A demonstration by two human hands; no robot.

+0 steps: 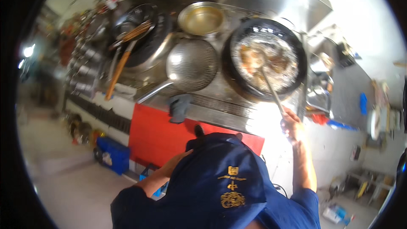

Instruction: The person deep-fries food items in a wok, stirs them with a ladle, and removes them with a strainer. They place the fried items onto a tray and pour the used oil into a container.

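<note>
My right hand point(292, 124) is closed around the handle of a long-handled ladle point(271, 86), whose head dips into the black wok point(300, 66) at the right of the range. Bubbling liquid with brown and orange pieces of food point(251, 58) fills that wok. My left forearm bends in at my waist, where the hand is hidden by my dark blue clothing. Left of the wok lies a round perforated metal strainer point(192, 65) with its handle towards the front left. A metal bowl of yellowish liquid point(203, 20) stands behind the strainer.
At the left, a second wok point(163, 35) carries a bamboo brush point(138, 31) and wooden-handled tools. A grey cloth point(179, 108) hangs over the range's front edge above a red panel point(152, 133). Metal containers point(319, 92) stand at the right. A blue box point(113, 154) is low at the left.
</note>
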